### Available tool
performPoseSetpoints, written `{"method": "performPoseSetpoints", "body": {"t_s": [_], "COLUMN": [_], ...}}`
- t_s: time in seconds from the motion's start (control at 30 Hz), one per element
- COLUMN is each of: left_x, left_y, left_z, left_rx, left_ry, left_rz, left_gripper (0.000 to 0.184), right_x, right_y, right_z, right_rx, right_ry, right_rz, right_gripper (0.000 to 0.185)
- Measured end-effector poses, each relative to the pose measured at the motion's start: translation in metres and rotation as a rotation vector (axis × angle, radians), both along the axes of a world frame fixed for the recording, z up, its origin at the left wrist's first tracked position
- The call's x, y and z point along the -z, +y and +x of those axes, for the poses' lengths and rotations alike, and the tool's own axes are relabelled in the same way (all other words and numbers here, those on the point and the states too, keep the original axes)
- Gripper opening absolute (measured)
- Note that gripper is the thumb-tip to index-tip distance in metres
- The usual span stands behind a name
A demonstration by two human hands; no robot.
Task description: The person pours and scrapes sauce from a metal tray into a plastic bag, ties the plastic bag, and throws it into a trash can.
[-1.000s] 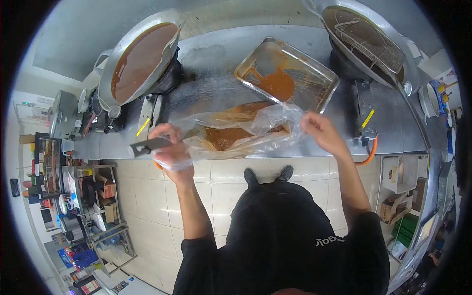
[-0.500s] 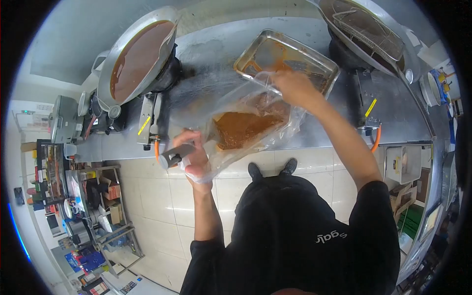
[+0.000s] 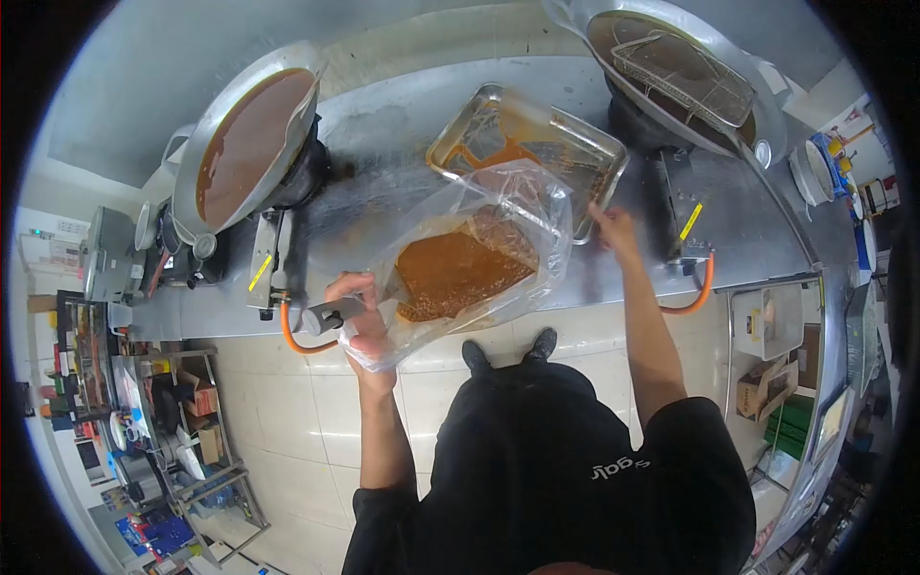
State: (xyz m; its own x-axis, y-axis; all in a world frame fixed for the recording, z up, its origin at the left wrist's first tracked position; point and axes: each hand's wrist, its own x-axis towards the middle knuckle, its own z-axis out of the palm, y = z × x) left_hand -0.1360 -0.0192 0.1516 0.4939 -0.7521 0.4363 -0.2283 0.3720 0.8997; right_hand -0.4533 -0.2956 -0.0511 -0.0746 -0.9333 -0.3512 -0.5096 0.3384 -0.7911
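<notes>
My left hand (image 3: 362,321) is closed on the near-left end of a clear plastic bag (image 3: 551,216). A grey tool handle (image 3: 331,314) with a rounded end sticks out of the same hand; the rest of the tool is hidden. Inside the bag lies a thick brown mass (image 3: 460,268), paste or sauce, over the table's front edge. My right hand (image 3: 616,233) is off the bag, its fingers closed at the near-right rim of a shallow metal tray (image 3: 609,142). Orange-brown sauce smears the tray's bottom, and the bag's far end overlaps its near side.
A large wok of brown liquid (image 3: 251,144) stands on a burner at left. At right, another wok (image 3: 671,19) holds a wire basket (image 3: 685,77). Burner controls with orange hoses (image 3: 692,305) sit along the steel counter (image 3: 374,125). A shelf rack (image 3: 206,422) stands at lower left.
My right hand has let go of the bag's far end and moved right and nearer to the tray's rim. The bag's far end has settled. My left hand keeps its hold.
</notes>
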Motion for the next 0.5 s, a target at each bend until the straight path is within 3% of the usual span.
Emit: {"method": "performPoseSetpoints", "body": {"t_s": [0.03, 0.13, 0.17, 0.33, 0.5], "left_x": [0.0, -0.004, -0.003, 0.0, 0.006], "left_y": [0.0, 0.0, 0.0, 0.006, 0.005], "left_z": [0.0, -0.003, -0.005, 0.0, -0.001], "left_rx": [0.002, -0.014, -0.025, -0.017, -0.1], "left_ry": [-0.005, -0.024, -0.022, -0.024, -0.009], "left_rz": [0.006, 0.009, 0.004, -0.007, -0.04], "left_gripper": [0.084, 0.082, 0.081, 0.079, 0.077], "right_x": [-0.006, 0.021, 0.02, -0.055, -0.132], "right_y": [0.001, -0.01, -0.014, -0.004, 0.008], "right_z": [0.01, 0.034, 0.039, 0.071, 0.088], "right_rx": [-0.02, 0.166, 0.193, 0.215, 0.097], "right_ry": [-0.089, -0.085, -0.126, -0.25, -0.705], "right_rz": [0.137, -0.335, -0.345, -0.429, -0.315], "right_gripper": [0.042, 0.035, 0.035, 0.033, 0.033]}}
